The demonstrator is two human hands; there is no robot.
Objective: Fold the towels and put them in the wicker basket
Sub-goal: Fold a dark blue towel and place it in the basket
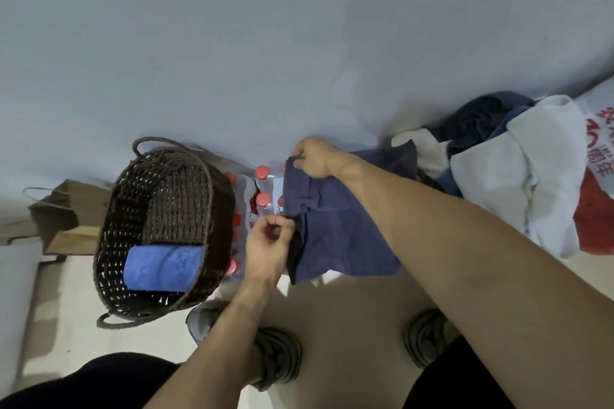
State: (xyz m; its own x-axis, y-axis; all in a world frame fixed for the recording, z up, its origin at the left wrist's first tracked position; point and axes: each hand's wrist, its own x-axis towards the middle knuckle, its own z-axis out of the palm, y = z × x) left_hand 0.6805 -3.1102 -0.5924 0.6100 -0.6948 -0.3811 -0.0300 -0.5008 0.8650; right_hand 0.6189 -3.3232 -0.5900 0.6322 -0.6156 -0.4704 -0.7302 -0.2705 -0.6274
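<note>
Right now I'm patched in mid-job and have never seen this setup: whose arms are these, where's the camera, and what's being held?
There is no machine here: a person works with bare hands, and the one picture comes from a camera on their head, looking down. The right hand pinches the far corner of a dark blue towel, and the left hand pinches its near edge in its fingers. To the left stands the wicker basket with a brighter blue folded towel inside. Red-capped bottles stand behind the dark blue towel, and a laundry pile lies to the right.
</note>
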